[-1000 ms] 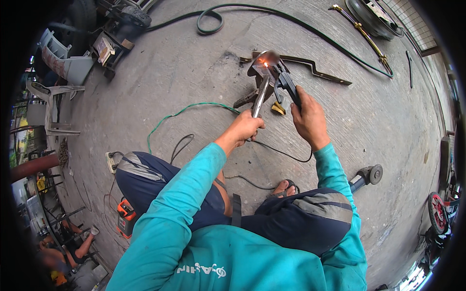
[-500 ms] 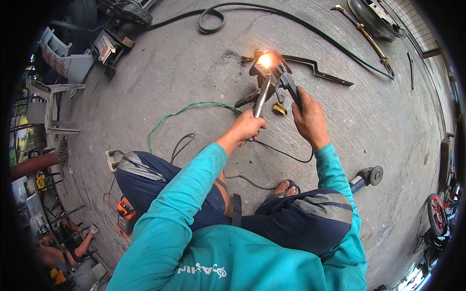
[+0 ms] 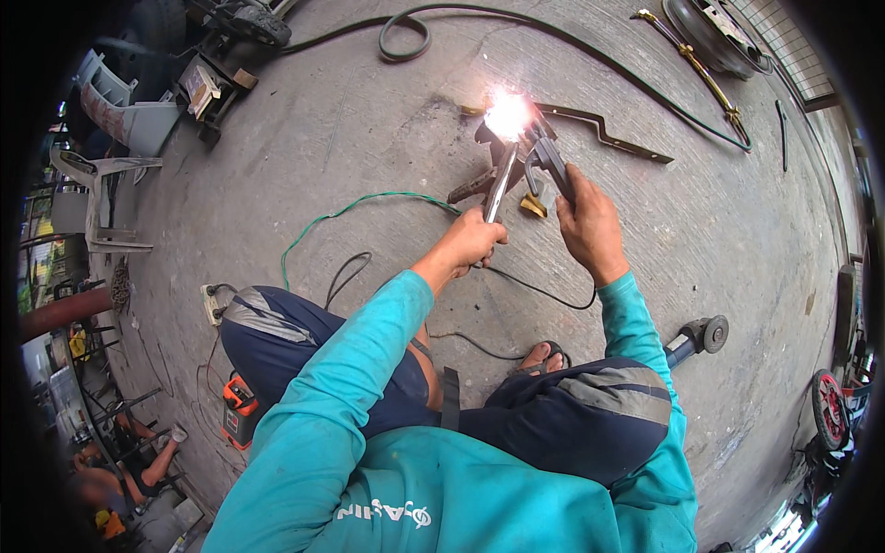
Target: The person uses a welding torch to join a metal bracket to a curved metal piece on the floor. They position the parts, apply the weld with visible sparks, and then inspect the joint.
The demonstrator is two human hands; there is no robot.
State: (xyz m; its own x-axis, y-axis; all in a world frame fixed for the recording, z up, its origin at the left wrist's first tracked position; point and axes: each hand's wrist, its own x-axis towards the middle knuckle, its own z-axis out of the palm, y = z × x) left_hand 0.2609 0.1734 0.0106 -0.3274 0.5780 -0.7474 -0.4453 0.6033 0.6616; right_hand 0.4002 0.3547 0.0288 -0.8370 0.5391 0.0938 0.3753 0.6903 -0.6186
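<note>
A bright white-pink welding arc (image 3: 508,115) flares on a brown metal piece (image 3: 481,135) on the concrete, and its glare hides the joint. My right hand (image 3: 592,230) is closed around a dark electrode holder (image 3: 550,162), whose jaw end reaches toward the arc. In my left hand (image 3: 472,241) is a slim silver metal tool (image 3: 500,187), its far end running into the glare. A long bent metal bar (image 3: 604,136) extends to the right from behind the arc. Beside the electrode holder lies a small yellow-and-black object (image 3: 533,205).
An angle grinder (image 3: 698,338) lies by my right knee. An orange-and-black machine (image 3: 241,408) stands near my left knee. A green wire (image 3: 343,210) and a thick black hose (image 3: 590,51) cross the floor. A cutting torch (image 3: 698,74) and a wheel rim (image 3: 717,37) lie at far right.
The glow at the metal has grown from a small orange spot into a larger white-pink flare with sparks. Both hands keep nearly the same place and grip.
</note>
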